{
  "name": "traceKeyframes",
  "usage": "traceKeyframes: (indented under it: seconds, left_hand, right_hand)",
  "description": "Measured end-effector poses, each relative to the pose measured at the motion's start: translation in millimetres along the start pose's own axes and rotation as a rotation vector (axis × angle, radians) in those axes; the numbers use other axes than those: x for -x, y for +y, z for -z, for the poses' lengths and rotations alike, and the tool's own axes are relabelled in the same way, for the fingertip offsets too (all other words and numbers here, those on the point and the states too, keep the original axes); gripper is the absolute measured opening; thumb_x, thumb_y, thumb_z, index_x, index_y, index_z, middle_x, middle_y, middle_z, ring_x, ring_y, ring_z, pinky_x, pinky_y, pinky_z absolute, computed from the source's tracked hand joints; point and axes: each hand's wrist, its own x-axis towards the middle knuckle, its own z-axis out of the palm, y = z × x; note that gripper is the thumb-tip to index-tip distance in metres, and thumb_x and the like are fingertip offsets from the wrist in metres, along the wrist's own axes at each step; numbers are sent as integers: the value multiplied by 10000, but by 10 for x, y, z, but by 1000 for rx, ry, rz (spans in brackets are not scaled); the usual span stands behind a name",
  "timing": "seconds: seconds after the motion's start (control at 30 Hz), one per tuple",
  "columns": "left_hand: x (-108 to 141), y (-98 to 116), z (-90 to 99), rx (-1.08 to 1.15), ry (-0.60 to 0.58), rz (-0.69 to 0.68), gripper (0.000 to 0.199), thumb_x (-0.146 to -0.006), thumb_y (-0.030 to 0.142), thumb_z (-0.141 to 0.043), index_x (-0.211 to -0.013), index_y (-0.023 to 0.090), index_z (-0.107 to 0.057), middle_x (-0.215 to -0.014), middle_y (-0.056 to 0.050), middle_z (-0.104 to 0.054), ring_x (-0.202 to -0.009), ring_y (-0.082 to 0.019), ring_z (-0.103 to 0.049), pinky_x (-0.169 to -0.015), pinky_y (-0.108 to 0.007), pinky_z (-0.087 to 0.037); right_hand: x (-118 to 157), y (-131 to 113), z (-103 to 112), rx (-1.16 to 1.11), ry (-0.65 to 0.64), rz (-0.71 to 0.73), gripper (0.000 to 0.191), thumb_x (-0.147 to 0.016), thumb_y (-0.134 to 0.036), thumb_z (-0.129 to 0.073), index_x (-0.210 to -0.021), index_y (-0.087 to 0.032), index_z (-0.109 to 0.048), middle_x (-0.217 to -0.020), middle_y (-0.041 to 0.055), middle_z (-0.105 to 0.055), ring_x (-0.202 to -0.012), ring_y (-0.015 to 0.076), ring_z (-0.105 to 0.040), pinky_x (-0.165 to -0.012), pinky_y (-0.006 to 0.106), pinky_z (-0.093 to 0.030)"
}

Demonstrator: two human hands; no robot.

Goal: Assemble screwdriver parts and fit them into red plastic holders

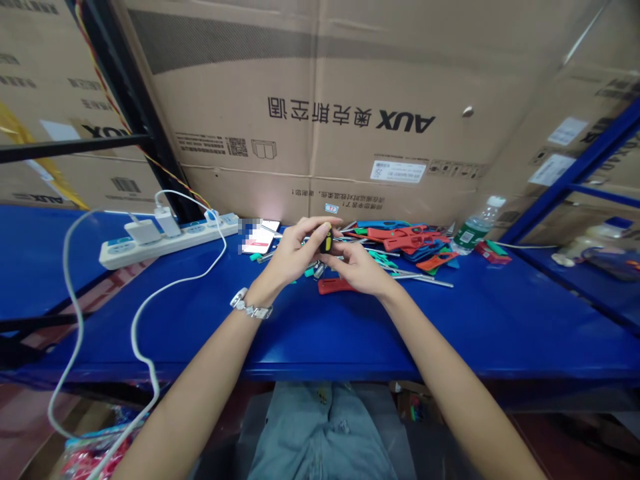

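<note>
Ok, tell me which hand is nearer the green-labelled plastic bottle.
Right. The right hand is left of the green-labelled plastic bottle, with red plastic pieces between them; the left hand is farther left, beyond the right hand.

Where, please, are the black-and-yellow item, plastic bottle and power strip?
Black-and-yellow item point(328, 241), head view: yellow part.
Plastic bottle point(470, 237), head view: green label.
Power strip point(180, 241), head view: white casing.
</note>
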Motion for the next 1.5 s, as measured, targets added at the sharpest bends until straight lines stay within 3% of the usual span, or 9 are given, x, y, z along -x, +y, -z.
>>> traceKeyframes:
  seconds: [0.2,0.33,0.43,0.63,0.77,0.87,1.1,1.3,1.5]
  left_hand:
    - [-12,-11,-81,-86,203,2,206,-857,428,-785,-932,240,-744,-925,-42,-739,-845,-185,-645,-792,-343,-521]
    - [2,43,-40,-54,14,-15,308,-1024,466,-534,-1112,258,-743,-1073,-73,-767,-1080,-224,-662,-911,-379,-525]
    - [-4,41,-36,-7,-2,10,283,-1010,465,-569,-1059,250,-746,-975,-67,-761,-962,-209,-681,-828,-356,-546]
    - [-4,-18,-107,-62,214,-2,219,-853,421,-794,-919,238,-694,-895,-33,-707,-805,-168,-627,-763,-333,-527]
    - [18,18,-69,-29,34,-22,298,-1031,451,-532,-1198,270,-701,-1099,-77,-752,-1075,-222,-659,-925,-393,-530]
    - [10,22,-60,-9,10,-3,300,-1033,456,-526,-1143,264,-730,-1057,-74,-765,-1030,-220,-677,-858,-372,-549]
    - [3,-26,-95,-83,211,-11,243,-863,424,-783,-996,232,-718,-976,-50,-735,-879,-185,-643,-810,-344,-523]
    - [10,-14,-26,-30,41,0,304,-1037,432,-528,-1151,240,-735,-1066,-74,-767,-1019,-215,-668,-893,-374,-534]
    - [0,-65,-54,-126,238,-23,213,-872,399,-782,-972,220,-722,-933,-41,-728,-850,-175,-646,-803,-332,-523]
  right_hand:
    - [-10,100,-127,170,327,-18,344,-778,-511,-810,-787,-202,-660,-729,7,-643,-681,173,-543,-669,323,-474]
    - [-14,79,-58,58,144,-14,362,-862,-542,-727,-835,-182,-701,-800,31,-699,-770,194,-620,-771,350,-514]
    - [3,64,-32,36,51,-22,363,-890,-540,-685,-855,-179,-700,-814,43,-701,-779,203,-632,-747,347,-515]
    - [-13,152,-141,172,368,-10,315,-760,-450,-816,-824,-209,-624,-732,-3,-610,-664,162,-518,-643,315,-441]
    - [-27,99,-70,48,204,-17,338,-833,-523,-745,-795,-201,-649,-767,22,-670,-747,190,-618,-758,347,-498]
    - [-11,54,-38,6,88,-1,330,-884,-526,-694,-895,-196,-702,-890,51,-734,-897,230,-682,-890,390,-517]
    - [-8,151,-140,158,390,-5,295,-803,-466,-781,-814,-203,-646,-818,30,-696,-787,204,-628,-786,357,-512]
    - [5,42,-29,5,70,22,332,-917,-522,-669,-951,-195,-715,-979,66,-759,-953,237,-693,-946,406,-523]
    - [-8,140,-143,160,382,25,322,-801,-498,-801,-859,-214,-659,-805,18,-693,-763,196,-624,-754,341,-509]
